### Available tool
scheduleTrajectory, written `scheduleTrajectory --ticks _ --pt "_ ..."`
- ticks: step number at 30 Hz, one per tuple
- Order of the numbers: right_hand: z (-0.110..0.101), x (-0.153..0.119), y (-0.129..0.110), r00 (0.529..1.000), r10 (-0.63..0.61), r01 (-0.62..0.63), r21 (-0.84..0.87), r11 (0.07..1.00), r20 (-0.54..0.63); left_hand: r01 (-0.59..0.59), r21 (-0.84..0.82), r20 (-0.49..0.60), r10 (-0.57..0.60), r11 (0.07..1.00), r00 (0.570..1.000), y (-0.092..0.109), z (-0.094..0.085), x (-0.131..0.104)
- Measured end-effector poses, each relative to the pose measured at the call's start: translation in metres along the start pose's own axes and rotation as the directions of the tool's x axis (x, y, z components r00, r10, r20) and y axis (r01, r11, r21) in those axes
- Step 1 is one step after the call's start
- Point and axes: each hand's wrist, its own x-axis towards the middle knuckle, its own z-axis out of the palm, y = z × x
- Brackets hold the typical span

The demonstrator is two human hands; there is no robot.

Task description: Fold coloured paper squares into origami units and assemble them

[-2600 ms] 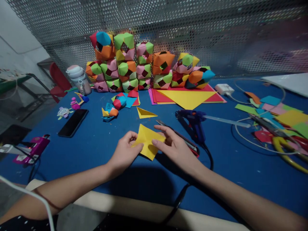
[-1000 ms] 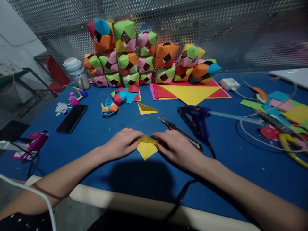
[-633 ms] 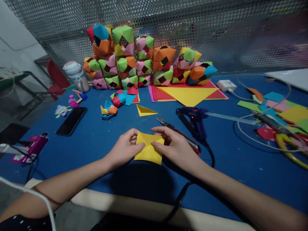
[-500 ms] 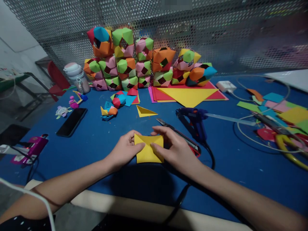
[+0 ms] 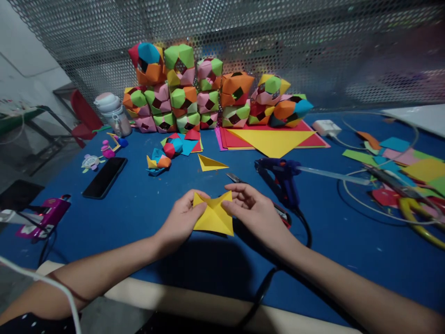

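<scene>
A small creased piece of yellow paper (image 5: 214,219) is held just above the blue table, its top edge dipping in the middle. My left hand (image 5: 184,214) pinches its left side, thumb on the front face. At the upper right corner, my right hand (image 5: 252,209) grips the paper between thumb and fingers. A utility knife (image 5: 283,215) lies partly hidden behind my right hand. Beyond the hands rests a folded yellow paper triangle (image 5: 211,163). To the right of it is a blue glue gun (image 5: 283,176) with a clear glue stick in its back.
Stacked folded-paper balls (image 5: 184,102) line the back against a perforated metal panel. Coloured sheets (image 5: 274,141) lie before them. On the left are a phone (image 5: 104,177), a bottle (image 5: 113,113) and a purple power strip (image 5: 43,215). Paper scraps (image 5: 399,157), cables and yellow-handled scissors (image 5: 413,218) spread at right.
The yellow paper's folds have opened a little and its upper corners stand up more. My right thumb has shifted from the paper's middle toward its upper right corner.
</scene>
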Motion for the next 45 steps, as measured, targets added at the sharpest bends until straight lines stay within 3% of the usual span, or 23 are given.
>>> scheduleTrajectory --ticks 10,19,29,34,45 --pt "0.002 -0.003 -0.005 0.997 -0.074 0.073 -0.045 0.996 -0.028 -0.095 0.076 0.011 0.094 0.993 0.995 0.000 0.000 -0.002" --pt "0.004 -0.012 -0.016 0.993 -0.112 0.114 -0.115 0.987 0.022 -0.059 0.089 0.069 0.053 0.994 0.996 0.004 0.006 -0.010" --pt "0.003 -0.015 -0.017 0.973 -0.204 0.223 -0.205 0.953 0.107 0.009 0.055 0.058 -0.013 0.998 0.998 0.010 0.009 -0.013" --pt "0.004 -0.017 -0.020 0.960 -0.224 0.261 -0.251 0.932 0.167 -0.006 0.034 0.029 0.005 0.999 1.000 0.009 0.008 -0.012" --pt "0.001 -0.012 -0.010 0.944 -0.287 0.326 -0.319 0.890 0.162 -0.034 0.040 0.048 0.032 0.999 0.998 0.001 0.004 -0.008"
